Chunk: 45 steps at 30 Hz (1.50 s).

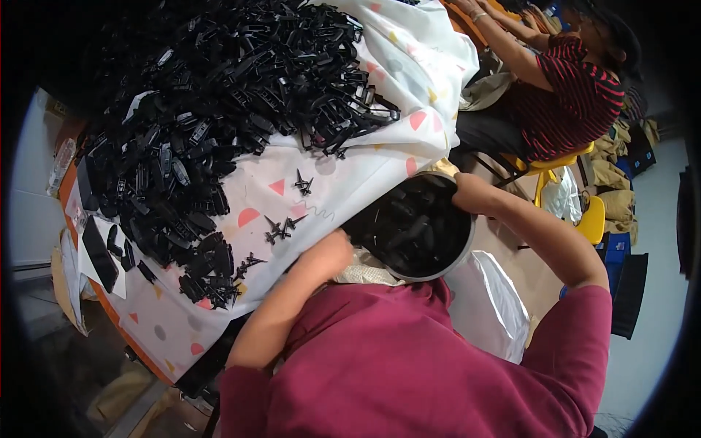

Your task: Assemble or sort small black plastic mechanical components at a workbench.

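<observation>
My right hand (pixel 472 194) is closed on the rim of a round dark basin (pixel 450 255), held tilted between my body and the table edge. Several black plastic parts (pixel 409 230) lie inside it, dim in the shadow. My left hand (pixel 332 252) is at the edge of the patterned cloth (pixel 252 175), beside the basin's left side; its fingers are hidden. On the cloth rises a large heap of black plastic parts (pixel 219 80). Small clusters of spiky black pieces (pixel 281 228) lie apart from the heap, near my left forearm.
Beyond the table's right side a person in a striped shirt (pixel 566 102) sits on a yellow chair. A yellow stool (pixel 595 219), blue crates (pixel 617 252) and sacks (pixel 613 175) stand at right. A white bag (pixel 493 299) is below the basin. A dark flat piece (pixel 98 255) lies at the left.
</observation>
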Each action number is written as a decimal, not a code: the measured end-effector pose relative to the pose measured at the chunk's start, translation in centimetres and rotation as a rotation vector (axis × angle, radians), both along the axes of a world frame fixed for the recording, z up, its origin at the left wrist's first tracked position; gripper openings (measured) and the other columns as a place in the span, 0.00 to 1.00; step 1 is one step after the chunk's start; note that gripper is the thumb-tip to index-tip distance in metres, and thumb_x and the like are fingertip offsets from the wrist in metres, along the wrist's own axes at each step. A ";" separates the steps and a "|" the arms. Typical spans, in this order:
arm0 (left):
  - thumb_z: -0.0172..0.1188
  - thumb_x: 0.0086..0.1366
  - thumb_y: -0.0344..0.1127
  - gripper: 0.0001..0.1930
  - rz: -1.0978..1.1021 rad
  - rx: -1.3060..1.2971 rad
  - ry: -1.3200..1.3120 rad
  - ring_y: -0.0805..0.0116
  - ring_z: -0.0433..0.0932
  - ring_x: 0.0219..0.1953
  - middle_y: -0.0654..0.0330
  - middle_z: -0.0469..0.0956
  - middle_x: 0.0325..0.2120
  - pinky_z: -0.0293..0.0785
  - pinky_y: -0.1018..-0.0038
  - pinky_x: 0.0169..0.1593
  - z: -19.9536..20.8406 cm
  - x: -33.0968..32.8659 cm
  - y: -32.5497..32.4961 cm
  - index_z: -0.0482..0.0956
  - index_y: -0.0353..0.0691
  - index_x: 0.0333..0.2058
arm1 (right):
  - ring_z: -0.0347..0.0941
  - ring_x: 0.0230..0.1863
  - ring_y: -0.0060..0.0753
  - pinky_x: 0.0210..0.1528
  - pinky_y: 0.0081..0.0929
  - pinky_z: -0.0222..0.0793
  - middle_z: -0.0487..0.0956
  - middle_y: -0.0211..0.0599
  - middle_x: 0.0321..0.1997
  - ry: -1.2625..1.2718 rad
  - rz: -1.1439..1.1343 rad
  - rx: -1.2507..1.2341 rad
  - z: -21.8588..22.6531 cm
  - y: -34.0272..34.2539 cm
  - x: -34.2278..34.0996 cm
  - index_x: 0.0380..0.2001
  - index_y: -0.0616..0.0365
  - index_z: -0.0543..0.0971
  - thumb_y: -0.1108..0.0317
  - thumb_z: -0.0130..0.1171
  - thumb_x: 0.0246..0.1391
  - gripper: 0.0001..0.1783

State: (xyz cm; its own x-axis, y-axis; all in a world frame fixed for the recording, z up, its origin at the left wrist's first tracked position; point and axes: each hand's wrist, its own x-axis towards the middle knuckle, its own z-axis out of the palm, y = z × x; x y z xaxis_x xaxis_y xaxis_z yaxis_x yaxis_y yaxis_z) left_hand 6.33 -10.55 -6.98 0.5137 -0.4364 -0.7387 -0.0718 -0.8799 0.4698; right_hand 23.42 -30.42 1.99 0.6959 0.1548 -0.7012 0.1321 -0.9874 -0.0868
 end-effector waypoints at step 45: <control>0.46 0.58 0.29 0.24 2.412 0.182 -1.033 0.64 0.68 0.50 0.51 0.69 0.48 0.60 0.73 0.53 7.7 -30.6 14.5 0.60 0.29 0.55 | 0.65 0.53 0.50 0.54 0.35 0.61 0.72 0.46 0.50 -0.794 0.482 0.677 -1.1 27.6 12.9 0.54 0.48 0.68 0.44 0.43 0.55 0.28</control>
